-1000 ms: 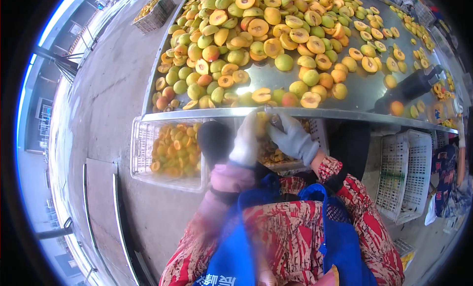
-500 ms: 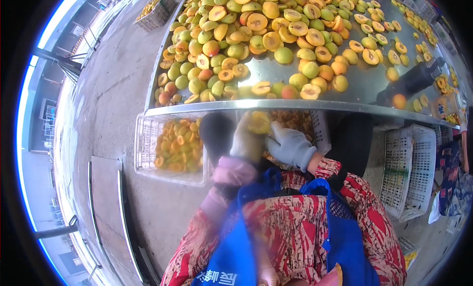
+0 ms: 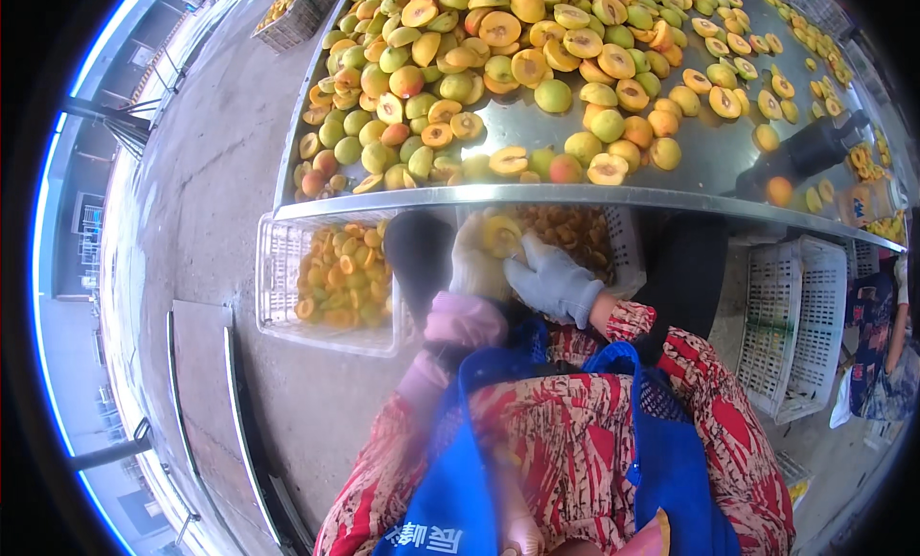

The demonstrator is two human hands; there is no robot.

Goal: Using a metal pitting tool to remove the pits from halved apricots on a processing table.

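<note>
The left hand (image 3: 479,266), in a pale glove, holds a yellow fruit half (image 3: 500,236) just off the worktop's near edge, its fingers curled around the piece. The right hand (image 3: 556,283), in a grey glove, is narrowed, with its fingertips at the fruit's side; whether it grips a small tool too, I cannot tell. The fruit is probably held low so that bits drop into the crate between the knees rather than onto the worktop (image 3: 714,180).

That middle crate (image 3: 629,256), partly under the near edge, carries brownish-orange pieces (image 3: 580,232). A white crate (image 3: 278,292) below the near left corner, within the left hand's reach, is well filled with yellow-orange halves (image 3: 343,278). The mound of fruit (image 3: 470,62) spreads from the worktop's left edge, perhaps kept close for easy picking. Below the right part of the near edge stand white crates (image 3: 793,331), seemingly nested, likely set aside as spares.
</note>
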